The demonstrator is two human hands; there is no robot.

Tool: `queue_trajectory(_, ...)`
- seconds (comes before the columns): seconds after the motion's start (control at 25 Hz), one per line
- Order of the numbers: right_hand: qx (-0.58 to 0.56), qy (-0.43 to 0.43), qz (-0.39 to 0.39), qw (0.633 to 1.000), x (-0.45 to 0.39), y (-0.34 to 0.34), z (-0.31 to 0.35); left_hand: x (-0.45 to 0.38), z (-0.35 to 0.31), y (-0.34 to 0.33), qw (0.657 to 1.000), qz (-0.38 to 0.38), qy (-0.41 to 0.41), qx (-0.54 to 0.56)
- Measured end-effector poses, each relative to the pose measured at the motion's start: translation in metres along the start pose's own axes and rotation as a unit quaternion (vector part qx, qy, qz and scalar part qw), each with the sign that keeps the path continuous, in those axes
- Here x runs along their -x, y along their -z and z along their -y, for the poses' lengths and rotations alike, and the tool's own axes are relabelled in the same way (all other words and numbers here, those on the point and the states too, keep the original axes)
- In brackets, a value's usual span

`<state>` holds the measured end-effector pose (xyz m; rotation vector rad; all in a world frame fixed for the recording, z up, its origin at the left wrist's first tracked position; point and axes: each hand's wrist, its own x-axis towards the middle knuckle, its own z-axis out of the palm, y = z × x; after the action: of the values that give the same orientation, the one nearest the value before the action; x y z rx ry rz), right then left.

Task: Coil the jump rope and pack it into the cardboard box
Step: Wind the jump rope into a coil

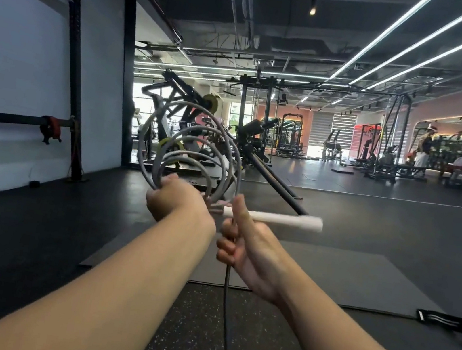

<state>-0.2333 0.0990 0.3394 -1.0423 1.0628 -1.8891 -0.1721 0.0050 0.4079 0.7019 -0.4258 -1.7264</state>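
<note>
A grey jump rope [195, 142] stands in several upright loops in front of me, gathered at the bottom in my left hand [175, 201]. One white handle [280, 219] sticks out horizontally to the right from the bundle, just behind my right thumb. My right hand [245, 251] is closed around the free length of rope, which hangs straight down from the fist toward the floor. The two hands are close together at chest height. No cardboard box is in view.
A dark floor mat [358, 282] lies ahead on the speckled rubber floor. A black-and-white strap [442, 321] lies at right. A rack upright with a barbell [49, 128] stands at left. Gym machines [248, 135] fill the background, and a person [424, 151] stands far right.
</note>
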Motion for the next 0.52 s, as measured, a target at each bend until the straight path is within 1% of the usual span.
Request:
queue_trajectory(0.08, 0.047, 0.020, 0.003, 0.999, -0.006, -0.007, 0.013, 0.020, 0.010, 0.018, 0.992, 0.009, -0.045, -0.119)
queue_trajectory(0.16, 0.132, 0.036, -0.022, 0.990, -0.004, -0.014, 0.019, 0.024, 0.017, 0.033, 0.974, 0.022, -0.073, -0.215)
queue_trajectory(0.24, 0.197, 0.053, -0.093, 0.974, -0.002, -0.014, 0.022, 0.016, 0.023, 0.043, 0.954, 0.056, -0.069, -0.288)
queue_trajectory(0.28, 0.219, 0.060, -0.120, 0.967, -0.002, -0.011, 0.025, 0.013, 0.026, 0.049, 0.944, 0.088, -0.046, -0.313)
queue_trajectory(0.32, 0.236, 0.063, -0.129, 0.961, -0.001, -0.009, 0.030, 0.012, 0.027, 0.055, 0.933, 0.111, -0.026, -0.341)
queue_trajectory(0.36, 0.255, 0.059, -0.122, 0.957, 0.000, -0.007, 0.035, 0.012, 0.027, 0.059, 0.913, 0.128, -0.044, -0.385)
queue_trajectory(0.4, 0.274, 0.050, -0.109, 0.954, 0.002, -0.005, 0.039, 0.013, 0.024, 0.063, 0.884, 0.131, -0.088, -0.440)
queue_trajectory(0.44, 0.296, 0.036, -0.095, 0.950, 0.003, -0.004, 0.043, 0.015, 0.017, 0.067, 0.850, 0.120, -0.176, -0.482)
queue_trajectory(0.48, 0.321, 0.019, -0.084, 0.943, 0.003, -0.003, 0.048, 0.015, 0.009, 0.069, 0.797, 0.114, -0.299, -0.512)
queue_trajectory(0.52, 0.350, 0.001, -0.080, 0.933, 0.002, -0.003, 0.053, 0.014, 0.003, 0.069, 0.714, 0.121, -0.449, -0.523)
